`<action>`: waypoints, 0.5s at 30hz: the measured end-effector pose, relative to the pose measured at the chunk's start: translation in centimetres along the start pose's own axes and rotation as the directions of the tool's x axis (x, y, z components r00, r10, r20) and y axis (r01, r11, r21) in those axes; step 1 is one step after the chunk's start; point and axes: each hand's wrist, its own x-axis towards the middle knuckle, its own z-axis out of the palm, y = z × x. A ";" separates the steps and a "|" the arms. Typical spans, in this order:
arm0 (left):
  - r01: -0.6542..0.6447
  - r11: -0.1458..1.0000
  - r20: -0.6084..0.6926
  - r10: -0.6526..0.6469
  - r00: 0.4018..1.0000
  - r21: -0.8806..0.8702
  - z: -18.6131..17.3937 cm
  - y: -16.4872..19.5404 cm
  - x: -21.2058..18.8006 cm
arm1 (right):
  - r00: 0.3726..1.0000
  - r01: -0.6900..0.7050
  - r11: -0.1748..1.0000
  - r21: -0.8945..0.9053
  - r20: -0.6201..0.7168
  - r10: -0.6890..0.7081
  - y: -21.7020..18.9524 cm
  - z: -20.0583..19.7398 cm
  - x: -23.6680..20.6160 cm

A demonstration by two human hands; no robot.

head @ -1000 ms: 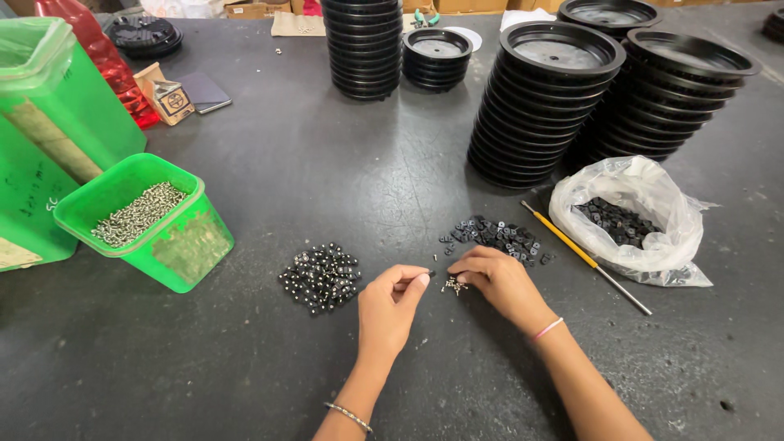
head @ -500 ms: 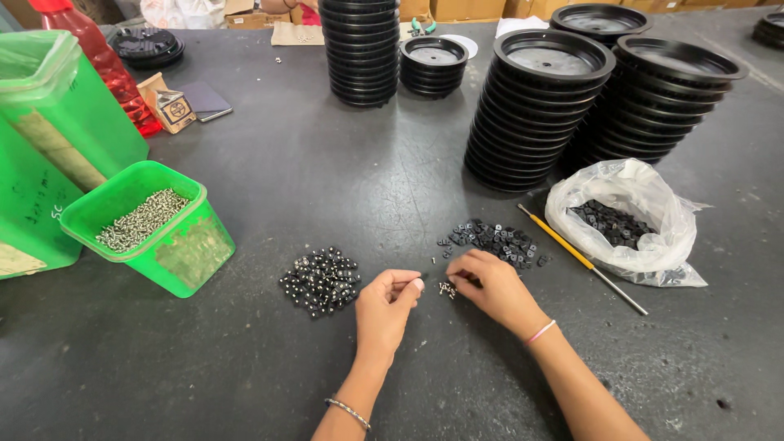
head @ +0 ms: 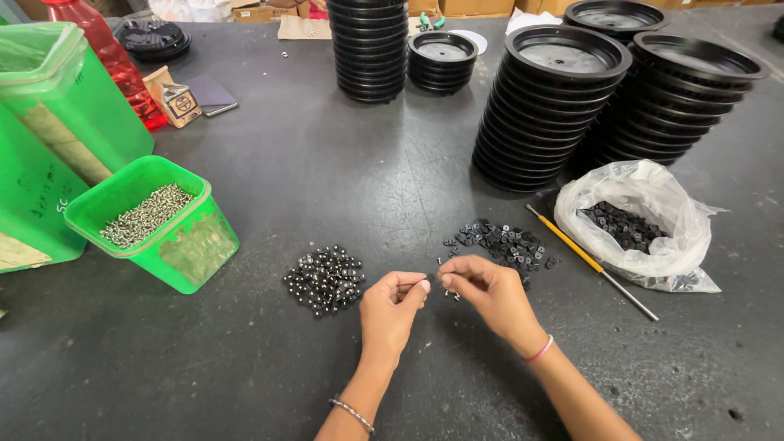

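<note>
Black small plastic pieces (head: 502, 242) lie heaped beside a finished-looking pile of screw-fitted pieces (head: 324, 279), while left hand (head: 390, 309) and right hand (head: 488, 291) pinch tiny parts, many apparently left.

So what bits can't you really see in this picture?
- Head view: whatever the left hand and right hand pinch is too small to make out and covered by fingertips.
- The tall green plastic bin is cut off by the left edge.
- The clear plastic bag of small black parts hides most of its contents behind crumpled film.
</note>
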 end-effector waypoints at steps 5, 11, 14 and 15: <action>-0.012 1.000 0.020 0.012 1.000 -0.023 0.2 -0.2 -0.1 | 0.990 0.143 0.987 -0.068 0.026 -0.142 0.0 0.2 0.0; -0.069 0.998 0.034 0.068 0.997 0.006 0.2 -0.1 -0.2 | 0.995 0.096 0.995 -0.024 0.033 -0.095 0.4 0.3 0.1; -0.140 0.984 0.040 0.137 0.990 0.106 0.2 0.4 -0.5 | 0.999 0.030 0.999 0.034 0.038 -0.031 0.5 0.2 0.3; -0.144 0.980 0.042 0.140 0.989 0.140 0.2 0.6 -0.7 | 0.999 -0.001 0.998 0.063 0.042 -0.001 0.6 0.2 0.3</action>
